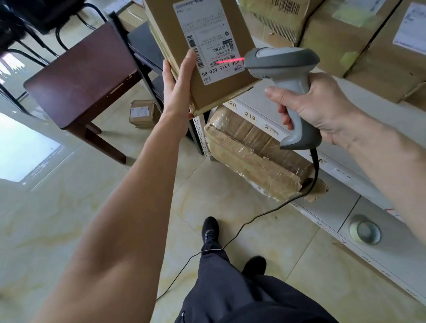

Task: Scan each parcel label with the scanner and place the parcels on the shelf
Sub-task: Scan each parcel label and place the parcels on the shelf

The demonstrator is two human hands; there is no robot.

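Hidden, cropped, unreadable

The parcel [198,47] hides the left hand's [179,87] fingers, leaving only thumb and palm in sight, and its top corner runs off the frame. Small print on its label [207,34] is too fine to read. The scanner [284,79] nose covers the label's corner. Shelf [315,153] boxes [365,32] are cropped at top and right; their labels are blurred. The cable [238,233] vanishes behind the leg.

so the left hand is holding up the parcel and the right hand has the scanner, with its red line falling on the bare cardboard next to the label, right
Not quite. The head view shows the red line falling on the label itself, across a barcode near its lower edge, not on bare cardboard. The rest holds: the left hand holds up the parcel and the right hand grips the scanner.
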